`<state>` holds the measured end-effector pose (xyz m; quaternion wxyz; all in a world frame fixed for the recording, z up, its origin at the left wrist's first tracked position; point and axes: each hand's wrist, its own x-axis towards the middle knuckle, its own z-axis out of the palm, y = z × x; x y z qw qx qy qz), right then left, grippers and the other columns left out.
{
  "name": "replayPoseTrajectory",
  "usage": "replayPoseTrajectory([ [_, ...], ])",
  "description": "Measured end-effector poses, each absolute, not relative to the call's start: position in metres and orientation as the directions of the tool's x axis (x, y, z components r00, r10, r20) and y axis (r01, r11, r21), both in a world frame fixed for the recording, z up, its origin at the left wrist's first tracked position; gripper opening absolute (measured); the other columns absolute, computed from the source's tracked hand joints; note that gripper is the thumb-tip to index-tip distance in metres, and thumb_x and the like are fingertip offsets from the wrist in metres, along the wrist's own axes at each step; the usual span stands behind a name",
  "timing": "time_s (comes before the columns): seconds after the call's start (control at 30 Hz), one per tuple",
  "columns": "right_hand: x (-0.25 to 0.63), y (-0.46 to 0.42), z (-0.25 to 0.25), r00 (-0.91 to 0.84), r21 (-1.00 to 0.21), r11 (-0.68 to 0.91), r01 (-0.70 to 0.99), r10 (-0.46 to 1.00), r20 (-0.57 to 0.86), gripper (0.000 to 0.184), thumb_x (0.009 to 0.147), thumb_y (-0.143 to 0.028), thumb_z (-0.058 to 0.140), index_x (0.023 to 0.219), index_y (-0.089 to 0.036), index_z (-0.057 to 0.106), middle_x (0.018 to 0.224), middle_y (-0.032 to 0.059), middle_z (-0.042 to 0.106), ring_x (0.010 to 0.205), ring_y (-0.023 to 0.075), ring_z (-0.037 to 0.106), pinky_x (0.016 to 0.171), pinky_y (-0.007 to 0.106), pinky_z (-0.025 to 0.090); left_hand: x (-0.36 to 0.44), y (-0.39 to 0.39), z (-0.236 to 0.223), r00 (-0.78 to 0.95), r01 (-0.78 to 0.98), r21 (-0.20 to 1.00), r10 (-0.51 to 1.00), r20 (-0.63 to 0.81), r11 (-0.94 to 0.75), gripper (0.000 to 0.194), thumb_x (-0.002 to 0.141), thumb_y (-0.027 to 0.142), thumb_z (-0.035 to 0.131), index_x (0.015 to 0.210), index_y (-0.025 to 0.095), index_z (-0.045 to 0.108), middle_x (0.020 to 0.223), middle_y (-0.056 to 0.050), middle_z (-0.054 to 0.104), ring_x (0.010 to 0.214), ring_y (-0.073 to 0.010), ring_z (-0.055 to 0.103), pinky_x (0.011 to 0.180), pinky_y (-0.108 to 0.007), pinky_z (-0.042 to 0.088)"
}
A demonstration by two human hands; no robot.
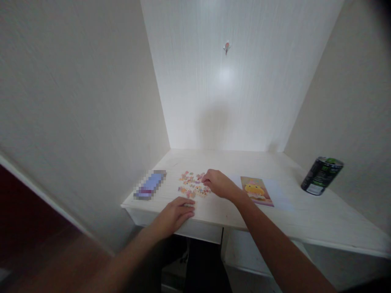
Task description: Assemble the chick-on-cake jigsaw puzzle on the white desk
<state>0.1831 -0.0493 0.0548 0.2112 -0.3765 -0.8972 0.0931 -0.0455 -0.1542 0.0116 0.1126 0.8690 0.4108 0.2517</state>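
Small jigsaw puzzle pieces (192, 189) in pink, yellow and purple lie in a loose cluster on the white desk (214, 211); some look joined. My right hand (217, 182) reaches over the right side of the cluster, thumb and fingers pinched on a puzzle piece that they mostly cover. At the desk's front edge, just below the cluster, my left hand (179, 213) rests with fingers stretched out and holds nothing. Right of the pieces lies a picture (255, 190) of a yellow plush-like figure, partly behind my right forearm.
A blurred-out phone-like object (150, 184) lies near the desk's left edge. On the right stands a dark can (321, 176) with green markings. Panels enclose the desk at left, back and right; a small hook (226, 48) is on the back panel.
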Motion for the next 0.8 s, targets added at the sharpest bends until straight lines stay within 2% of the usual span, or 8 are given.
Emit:
replayPoseTrajectory([
  [0.13, 0.179, -0.106, 0.023, -0.583, -0.266, 0.676, 0.687, 0.732, 0.353, 0.021, 0.091, -0.009, 0.049, 0.089, -0.014, 0.07, 0.095, 0.0127, 0.064, 0.091, 0.0237, 0.058, 0.083, 0.034, 0.045, -0.042, -0.137, 0.024, 0.544, 0.629, 0.465, 0.78, 0.309, -0.623, 0.018, 0.092, 0.026, 0.055, 0.095, 0.024, 0.073, 0.114, -0.005, 0.066, 0.109, -0.0197, 0.059, 0.099, -0.036, 0.046],
  [0.27, 0.18, -0.13, 0.008, -0.527, -0.269, 0.636, 0.723, 0.76, 0.38, 0.019, 0.09, -0.008, 0.053, 0.086, -0.016, 0.07, 0.094, 0.0121, 0.063, 0.092, 0.0256, 0.057, 0.083, 0.036, 0.044, -0.041, -0.124, 0.028, 0.605, 0.572, 0.492, 0.742, 0.288, -0.657, 0.016, 0.091, 0.029, 0.058, 0.089, 0.021, 0.072, 0.102, -0.005, 0.069, 0.096, -0.0168, 0.061, 0.09, -0.03, 0.048],
  [0.37, 0.183, -0.13, 0.008, -0.508, -0.314, 0.631, 0.709, 0.766, 0.394, 0.012, 0.089, -0.013, 0.06, 0.088, -0.017, 0.07, 0.094, 0.0094, 0.065, 0.093, 0.0239, 0.059, 0.086, 0.034, 0.045, -0.043, -0.12, 0.027, 0.612, 0.562, 0.497, 0.736, 0.288, -0.662, 0.017, 0.09, 0.032, 0.058, 0.094, 0.02, 0.07, 0.099, -0.005, 0.069, 0.087, -0.0167, 0.061, 0.08, -0.028, 0.048],
  [0.43, 0.181, -0.128, 0.008, -0.493, -0.35, 0.633, 0.691, 0.766, 0.412, 0.011, 0.086, -0.018, 0.066, 0.096, -0.018, 0.07, 0.101, 0.0086, 0.067, 0.101, 0.0236, 0.059, 0.092, 0.034, 0.044, -0.044, -0.118, 0.026, 0.607, 0.565, 0.495, 0.739, 0.292, -0.66, 0.02, 0.09, 0.033, 0.057, 0.1, 0.02, 0.069, 0.098, -0.005, 0.068, 0.081, -0.0161, 0.06, 0.074, -0.027, 0.047],
  [0.53, 0.175, -0.125, 0.006, -0.477, -0.393, 0.635, 0.665, 0.766, 0.431, 0.023, 0.084, -0.025, 0.071, 0.107, -0.019, 0.068, 0.108, 0.0073, 0.069, 0.106, 0.0228, 0.059, 0.098, 0.035, 0.041, -0.042, -0.114, 0.024, 0.599, 0.561, 0.497, 0.739, 0.308, -0.662, 0.021, 0.092, 0.031, 0.054, 0.103, 0.021, 0.069, 0.097, -0.005, 0.069, 0.082, -0.0167, 0.061, 0.076, -0.028, 0.046],
  [0.7, 0.165, -0.118, 0.001, -0.444, -0.436, 0.612, 0.66, 0.785, 0.432, 0.012, 0.09, -0.021, 0.064, 0.101, -0.02, 0.07, 0.098, 0.0042, 0.071, 0.096, 0.0201, 0.062, 0.091, 0.033, 0.043, -0.04, -0.105, 0.016, 0.568, 0.543, 0.529, 0.749, 0.341, -0.652, 0.016, 0.087, 0.024, 0.058, 0.096, 0.021, 0.07, 0.09, -0.003, 0.07, 0.081, -0.0178, 0.061, 0.079, -0.029, 0.046],
  [0.8, 0.163, -0.116, 0.002, -0.44, -0.435, 0.602, 0.669, 0.793, 0.421, 0.013, 0.09, -0.016, 0.063, 0.1, -0.02, 0.07, 0.098, 0.0038, 0.07, 0.094, 0.019, 0.061, 0.091, 0.032, 0.042, -0.048, -0.102, 0.013, 0.492, 0.513, 0.611, 0.79, 0.365, -0.602, 0.016, 0.087, 0.026, 0.059, 0.095, 0.022, 0.072, 0.091, -0.001, 0.072, 0.083, -0.0166, 0.064, 0.079, -0.028, 0.047],
])
